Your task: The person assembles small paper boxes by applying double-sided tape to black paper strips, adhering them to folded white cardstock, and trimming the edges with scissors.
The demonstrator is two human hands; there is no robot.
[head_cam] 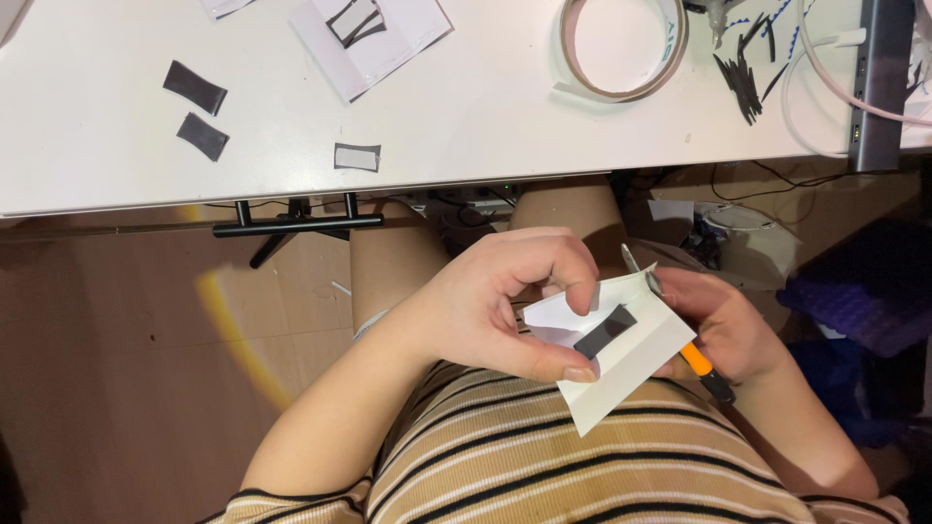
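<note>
- Far left on the white table (466, 146), two dark strips (199, 109) lie side by side, well apart from the hands; a small grey piece (357, 157) sits near the table's front edge, and a sheet with black outlines (374, 39) lies further back.
- The left hand (495, 306) works below the table's edge, over the lap. Its thumb and fingers are curled and pressed together on the white paper (621, 364), the thumb tip low on the near fold, the fingertips on the upper flap.
- The paper is folded, and a black strip (604, 330) lies on it, between the two hands. A good hold here keeps the pinch just beside the strip, so the sheet stays flat and taut without covering the dark piece.
- The right hand (723, 325) is closed round orange-handled scissors (680, 325); the blades touch the paper's upper right edge. Whether they stand apart or closed I cannot tell.
- For a clean cut, I judge that the paper should turn toward the blades, fingertips clear of the cut line.
- Far right on the table lie a roll of tape (626, 44), black slivers (743, 73) and white cables (825, 87).
</note>
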